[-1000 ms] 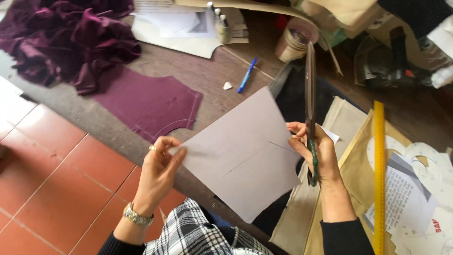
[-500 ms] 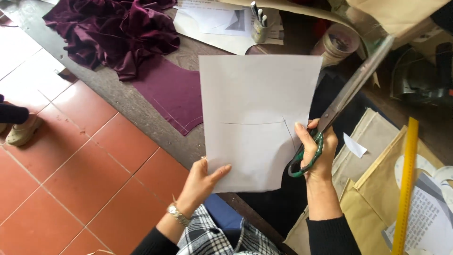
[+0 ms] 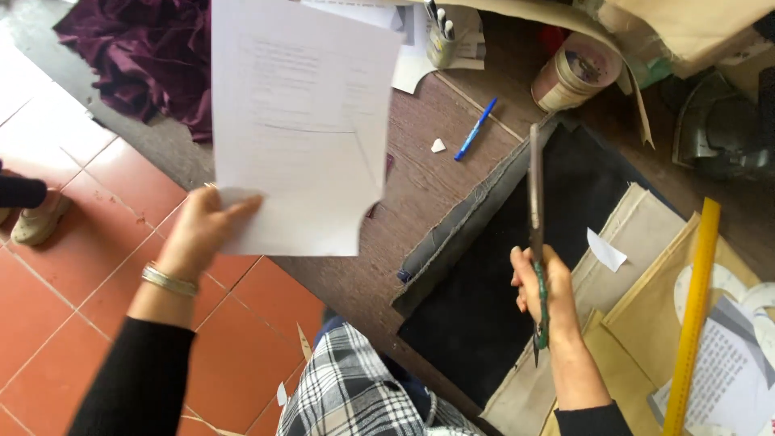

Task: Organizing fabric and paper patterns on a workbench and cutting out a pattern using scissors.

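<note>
paper sheet point(image 3: 303, 121) above left hand point(image 3: 202, 230)

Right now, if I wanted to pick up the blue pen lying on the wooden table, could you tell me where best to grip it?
Pinch the blue pen at mid-barrel, from above. It lies flat and slanted on the bare wooden table, clear of the small white scrap beside it, so fingers should close across its narrow width, not along its length.

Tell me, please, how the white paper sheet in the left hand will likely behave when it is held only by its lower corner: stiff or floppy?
Probably floppy: the white paper sheet looks thin, and the left hand pinches only its lower left corner. It seems light, since thumb and fingers alone carry it. Its right edge looks wavy, so it may bend or flutter when moved.
</note>
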